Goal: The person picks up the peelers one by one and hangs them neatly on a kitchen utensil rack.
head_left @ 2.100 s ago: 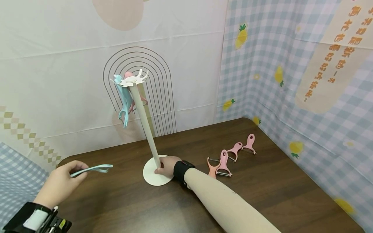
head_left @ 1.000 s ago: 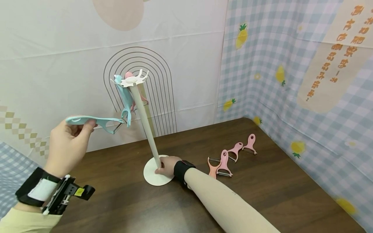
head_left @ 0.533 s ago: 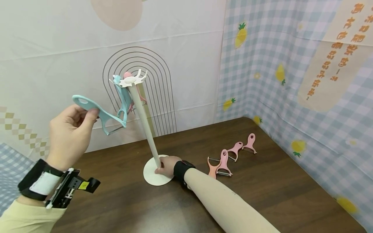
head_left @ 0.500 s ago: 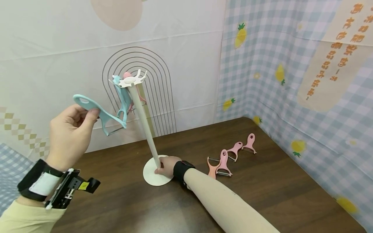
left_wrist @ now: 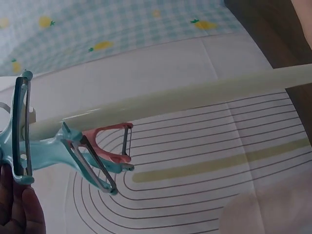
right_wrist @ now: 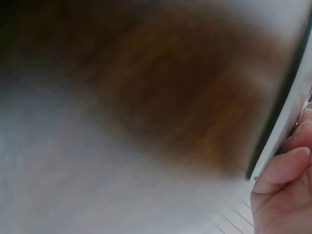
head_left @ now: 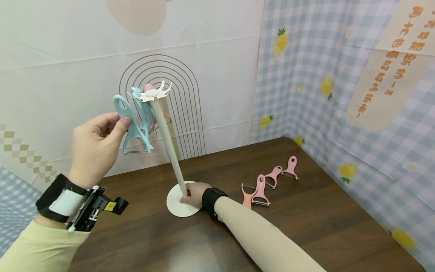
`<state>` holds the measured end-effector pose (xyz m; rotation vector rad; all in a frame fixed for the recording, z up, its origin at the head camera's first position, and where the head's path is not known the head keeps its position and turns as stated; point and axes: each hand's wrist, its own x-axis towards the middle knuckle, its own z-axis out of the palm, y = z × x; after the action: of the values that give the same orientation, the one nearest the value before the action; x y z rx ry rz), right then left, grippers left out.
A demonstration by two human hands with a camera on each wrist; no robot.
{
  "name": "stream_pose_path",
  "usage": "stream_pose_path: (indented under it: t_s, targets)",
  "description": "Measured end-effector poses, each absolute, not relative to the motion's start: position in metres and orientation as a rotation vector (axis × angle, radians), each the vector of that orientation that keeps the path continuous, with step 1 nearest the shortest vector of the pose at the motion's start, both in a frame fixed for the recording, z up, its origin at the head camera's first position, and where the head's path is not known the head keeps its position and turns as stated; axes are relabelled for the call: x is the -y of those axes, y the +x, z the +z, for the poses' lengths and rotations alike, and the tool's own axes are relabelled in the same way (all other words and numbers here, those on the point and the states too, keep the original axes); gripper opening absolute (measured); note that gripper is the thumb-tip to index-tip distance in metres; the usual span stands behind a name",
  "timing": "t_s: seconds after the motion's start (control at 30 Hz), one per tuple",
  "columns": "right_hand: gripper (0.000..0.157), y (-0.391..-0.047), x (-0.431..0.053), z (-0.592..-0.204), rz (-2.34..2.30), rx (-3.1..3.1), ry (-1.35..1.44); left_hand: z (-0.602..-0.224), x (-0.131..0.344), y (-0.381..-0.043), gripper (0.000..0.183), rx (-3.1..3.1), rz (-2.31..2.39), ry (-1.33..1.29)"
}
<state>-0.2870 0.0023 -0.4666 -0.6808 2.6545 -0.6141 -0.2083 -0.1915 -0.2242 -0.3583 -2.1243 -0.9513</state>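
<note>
My left hand (head_left: 98,145) pinches a light blue Y-shaped peeler (head_left: 134,128) by its handle, blade end down, left of a white hook stand (head_left: 168,145). From the stand's hooked top (head_left: 153,94) hang another light blue peeler (head_left: 146,113) and a pink peeler (head_left: 148,87), the pink one partly hidden. The held peeler overlaps the hanging blue one in the head view. In the left wrist view the held peeler (left_wrist: 22,141) is nearest the camera, before the pink peeler (left_wrist: 117,157). My right hand (head_left: 195,194) grips the pole's foot, just over the round base (head_left: 176,207).
On the brown table (head_left: 306,226) to the right lie an orange peeler (head_left: 249,196) and several pink peelers (head_left: 261,187). A white cloth (head_left: 221,75) hangs close behind the stand, and a blue checked cloth (head_left: 306,94) borders the right side.
My left hand has risen from low on the left and moved right, toward the stand's top. The peeler in it has turned from flat to nearly upright. The right hand has stayed put.
</note>
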Motion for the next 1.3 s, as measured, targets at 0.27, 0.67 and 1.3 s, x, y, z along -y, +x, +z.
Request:
stream_pose_path:
  t_s: [0.27,0.67,1.3]
  targets:
    - [0.032,-0.287,-0.002,-0.468,-0.623,-2.663,-0.674,-0.221,0.181,-0.214,0.026,2.142,-0.974,-0.394]
    - [0.031,-0.287,-0.001,-0.470,-0.622,-2.664,-0.664,-0.220,0.180,-0.217,0.029,2.165,-0.976,-0.391]
    - [0.032,-0.287,-0.002,-0.471,-0.624,-2.662,-0.651,-0.231,0.185,-0.212,0.025,2.217,-1.032,-0.379]
